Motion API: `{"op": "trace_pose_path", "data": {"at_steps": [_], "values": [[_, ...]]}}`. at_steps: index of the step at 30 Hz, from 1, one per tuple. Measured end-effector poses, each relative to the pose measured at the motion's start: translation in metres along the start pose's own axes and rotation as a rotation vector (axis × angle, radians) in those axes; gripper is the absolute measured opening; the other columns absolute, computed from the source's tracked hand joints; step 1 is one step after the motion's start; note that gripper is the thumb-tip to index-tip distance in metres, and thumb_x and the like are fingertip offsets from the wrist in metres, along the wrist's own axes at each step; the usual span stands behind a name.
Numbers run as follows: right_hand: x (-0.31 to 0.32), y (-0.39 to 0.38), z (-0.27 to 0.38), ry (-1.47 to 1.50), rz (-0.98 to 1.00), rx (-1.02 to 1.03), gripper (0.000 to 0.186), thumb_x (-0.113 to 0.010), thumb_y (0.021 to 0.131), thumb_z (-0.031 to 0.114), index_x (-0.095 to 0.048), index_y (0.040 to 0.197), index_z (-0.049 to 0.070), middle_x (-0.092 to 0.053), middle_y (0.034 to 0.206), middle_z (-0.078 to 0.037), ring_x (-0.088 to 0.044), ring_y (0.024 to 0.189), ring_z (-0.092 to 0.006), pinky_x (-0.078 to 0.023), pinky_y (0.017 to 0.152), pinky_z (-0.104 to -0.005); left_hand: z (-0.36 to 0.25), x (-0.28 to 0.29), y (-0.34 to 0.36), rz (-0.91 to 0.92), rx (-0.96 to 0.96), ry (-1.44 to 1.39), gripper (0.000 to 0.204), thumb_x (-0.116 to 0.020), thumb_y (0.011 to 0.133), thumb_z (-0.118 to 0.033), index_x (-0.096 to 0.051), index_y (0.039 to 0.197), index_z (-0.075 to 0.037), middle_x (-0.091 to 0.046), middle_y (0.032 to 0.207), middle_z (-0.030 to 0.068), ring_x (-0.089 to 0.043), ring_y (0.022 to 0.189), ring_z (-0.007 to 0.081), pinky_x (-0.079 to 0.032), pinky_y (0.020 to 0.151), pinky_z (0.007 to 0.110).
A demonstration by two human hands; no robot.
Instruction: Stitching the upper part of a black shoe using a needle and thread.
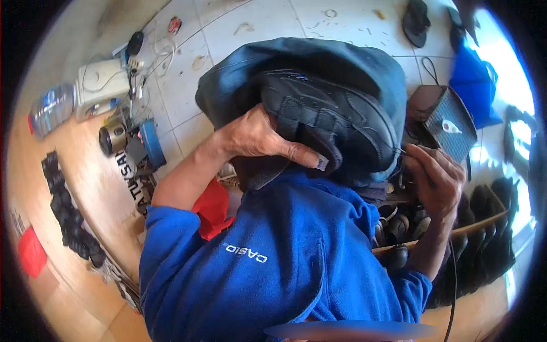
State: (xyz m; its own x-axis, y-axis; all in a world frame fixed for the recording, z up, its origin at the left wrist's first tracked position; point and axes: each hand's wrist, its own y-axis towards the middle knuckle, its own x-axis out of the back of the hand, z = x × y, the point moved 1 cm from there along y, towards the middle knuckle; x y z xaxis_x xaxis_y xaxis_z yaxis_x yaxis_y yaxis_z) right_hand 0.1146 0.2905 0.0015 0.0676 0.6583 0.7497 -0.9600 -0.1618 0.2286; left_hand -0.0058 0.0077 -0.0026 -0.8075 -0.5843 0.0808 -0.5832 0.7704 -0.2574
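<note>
A black shoe (pixel 333 117) with wide straps lies sideways over a dark blue-grey cloth (pixel 228 74) draped across my lap. My left hand (pixel 259 134) is closed around the shoe at its strap side, the thumb pressed along the opening. Beside the toe, my right hand (pixel 436 174) pinches a thin, needle-like tool (pixel 400 151) whose tip meets the edge of the sole. Fingers hide most of that tool, so its exact kind is unclear.
On the right stand a patterned box (pixel 444 122), a blue bag (pixel 473 82) and a wooden rack (pixel 478 225) of shoes. To the left are a plastic jug (pixel 51 111), a white appliance (pixel 102 82), tangled cables and a red cloth (pixel 213 211). Scraps litter the tiled floor (pixel 250 28).
</note>
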Motion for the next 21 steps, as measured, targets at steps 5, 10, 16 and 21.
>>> {"op": "trace_pose_path", "data": {"at_steps": [5,10,16,21], "values": [[0.014,0.000,-0.003,0.014,0.100,0.023,0.021,-0.071,0.070,0.005,-0.069,0.091,0.002,-0.066,0.074,-0.010,-0.063,0.061,-0.0198,-0.051,0.054,-0.0306,-0.001,-0.012,0.018,0.448,0.278,-0.066,0.052,-0.085,0.066,-0.028,-0.065,0.107,-0.004,-0.068,0.100,0.0089,-0.063,0.095,0.0217,-0.048,0.091,0.034],[0.011,0.008,-0.018,0.111,0.136,0.015,0.017,-0.071,0.073,0.007,-0.069,0.090,0.003,-0.064,0.069,-0.009,-0.062,0.057,-0.0206,-0.050,0.051,-0.0326,0.005,-0.019,0.016,0.202,0.267,-0.284,0.057,-0.086,0.063,-0.033,-0.065,0.107,-0.004,-0.067,0.103,0.0089,-0.063,0.096,0.0207,-0.049,0.089,0.034],[0.008,0.018,-0.016,0.119,0.188,0.031,0.014,-0.071,0.076,0.009,-0.068,0.088,0.005,-0.062,0.066,-0.007,-0.061,0.056,-0.0210,-0.049,0.049,-0.0336,-0.001,-0.015,0.017,0.175,0.277,-0.303,0.056,-0.085,0.064,-0.030,-0.064,0.109,-0.004,-0.067,0.104,0.0082,-0.063,0.095,0.0197,-0.049,0.088,0.033],[0.002,0.021,-0.014,0.169,0.181,0.019,0.013,-0.070,0.077,0.010,-0.068,0.089,0.004,-0.062,0.066,-0.008,-0.060,0.056,-0.0224,-0.048,0.049,-0.0343,-0.004,-0.015,0.019,0.201,0.275,-0.332,0.055,-0.084,0.067,-0.028,-0.063,0.111,-0.005,-0.066,0.105,0.0086,-0.062,0.096,0.0193,-0.049,0.088,0.032]]}}
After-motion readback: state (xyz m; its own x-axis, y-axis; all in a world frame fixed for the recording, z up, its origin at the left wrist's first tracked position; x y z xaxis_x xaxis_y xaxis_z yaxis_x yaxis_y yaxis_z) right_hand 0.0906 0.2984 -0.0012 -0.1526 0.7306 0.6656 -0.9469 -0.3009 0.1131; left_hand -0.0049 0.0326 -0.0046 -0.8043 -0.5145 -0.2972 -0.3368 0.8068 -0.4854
